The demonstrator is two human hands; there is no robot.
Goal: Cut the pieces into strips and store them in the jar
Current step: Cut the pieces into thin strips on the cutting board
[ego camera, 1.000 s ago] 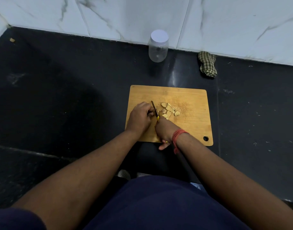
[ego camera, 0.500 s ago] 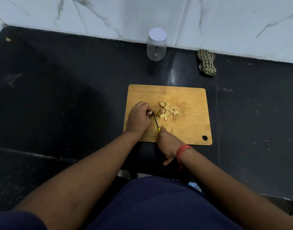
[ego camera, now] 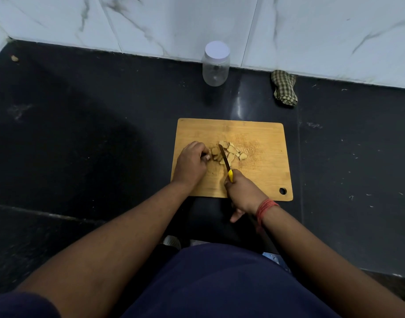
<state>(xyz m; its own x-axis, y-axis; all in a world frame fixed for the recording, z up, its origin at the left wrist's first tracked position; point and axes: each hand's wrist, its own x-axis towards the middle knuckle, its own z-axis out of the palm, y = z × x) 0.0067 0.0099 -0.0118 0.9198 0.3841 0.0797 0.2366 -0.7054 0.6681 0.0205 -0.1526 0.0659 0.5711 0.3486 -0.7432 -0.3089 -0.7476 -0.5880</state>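
Right hand [ego camera: 241, 191] grips the yellow handle of a small knife with a narrow steel blade [ego camera: 224, 158]; fingers curled round the handle, blade angled away from the body and lying across the heap of pale beige flat slices [ego camera: 229, 152] at mid-board. Left hand [ego camera: 192, 162] has its fingers curled down at the left edge of the heap; it appears to pin one slice against the rectangular light-wood cutting board [ego camera: 261, 134], though the slice under the fingertips is mostly hidden and I cannot confirm a true pinch. The clear plastic jar with a white lid [ego camera: 216, 65] stands upright at the back of the black stone counter [ego camera: 82, 134], against the white marbled wall, well apart from the board, with its lid on; it looks empty. A folded green checked cloth [ego camera: 284, 88] lies to the right of the jar. Judgement: cutting in progress, storage not begun. Risks from here: (1) the left fingertips sit just beside the blade, so a slip on a thin, hard slice could bring the edge into them; (2) the slices are loose and overlapping, so pressure on one may skid others off toward the board's edge or onto the counter; (3) uneven stacking likely gives ragged strips, not clean ones; (4) the board rests on a glossy counter and may shift under sideways force; (5) the jar's lid is on, so a transfer attempted with full hands could spill pieces.
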